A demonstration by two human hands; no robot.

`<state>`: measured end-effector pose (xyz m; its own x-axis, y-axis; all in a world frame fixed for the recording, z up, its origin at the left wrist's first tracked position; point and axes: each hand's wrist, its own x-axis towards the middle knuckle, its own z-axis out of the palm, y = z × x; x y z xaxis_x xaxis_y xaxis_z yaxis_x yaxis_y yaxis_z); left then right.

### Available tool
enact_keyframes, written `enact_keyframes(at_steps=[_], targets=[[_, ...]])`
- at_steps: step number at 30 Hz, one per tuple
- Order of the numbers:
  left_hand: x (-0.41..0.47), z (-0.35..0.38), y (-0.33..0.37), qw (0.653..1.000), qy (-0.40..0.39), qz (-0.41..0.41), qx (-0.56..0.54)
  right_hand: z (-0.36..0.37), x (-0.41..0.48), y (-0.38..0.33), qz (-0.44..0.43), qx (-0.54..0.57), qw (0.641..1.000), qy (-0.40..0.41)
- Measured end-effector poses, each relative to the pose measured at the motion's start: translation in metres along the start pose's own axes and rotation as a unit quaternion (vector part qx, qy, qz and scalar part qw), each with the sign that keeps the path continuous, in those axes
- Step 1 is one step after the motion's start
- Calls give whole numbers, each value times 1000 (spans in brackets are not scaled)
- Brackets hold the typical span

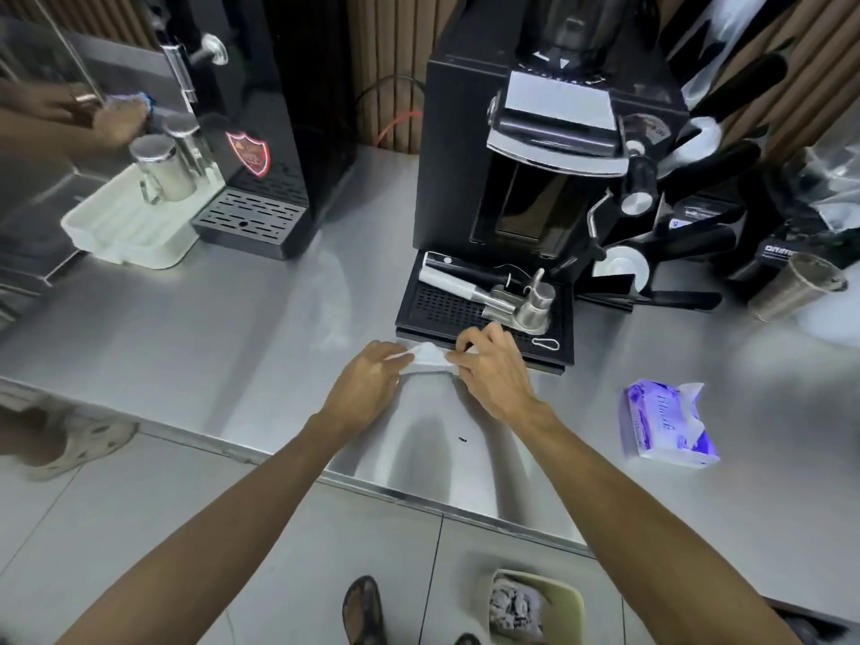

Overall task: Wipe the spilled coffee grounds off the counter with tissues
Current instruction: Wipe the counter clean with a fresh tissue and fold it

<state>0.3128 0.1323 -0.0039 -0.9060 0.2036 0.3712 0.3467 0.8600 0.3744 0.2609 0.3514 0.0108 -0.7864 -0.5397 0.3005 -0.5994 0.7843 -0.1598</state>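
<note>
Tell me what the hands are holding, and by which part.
One white tissue: the left hand pinches its left end, the right hand its right end.

Café work area, stainless steel counter (pixel 232 328), black coffee grinder (pixel 535 146), portafilter (pixel 470 290), milk pitchers (pixel 160 167), hot-water dispenser (pixel 260 132)

Single head view | worn camera faces forward and steeply down | close over the counter (pixel 200 328), floor (pixel 116 528) below | wide lens, edges bowed and perhaps smeared
</note>
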Motion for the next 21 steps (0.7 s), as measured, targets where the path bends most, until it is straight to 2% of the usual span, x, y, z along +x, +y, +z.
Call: enact_keyframes(at_steps=[2,7,10,15,18,21], targets=[[-7,1,-11,1000,3,-6,17,9,14,-10,-28,-25,999,-18],[-31,4,-32,998,-10,-51,29,34,36,-28,-42,10,996,-75],[-38,3,-38,997,-4,-43,63,44,38,-32,-58,10,991,-116],[-44,5,-35,993,-17,-49,106,47,33,-27,-115,30,988,-100],[-49,5,-24,995,-18,-60,72,44,26,-17,-168,18,980,-107],[-57,8,-13,996,-20,-61,57,41,21,-15,-172,11,979,-113]])
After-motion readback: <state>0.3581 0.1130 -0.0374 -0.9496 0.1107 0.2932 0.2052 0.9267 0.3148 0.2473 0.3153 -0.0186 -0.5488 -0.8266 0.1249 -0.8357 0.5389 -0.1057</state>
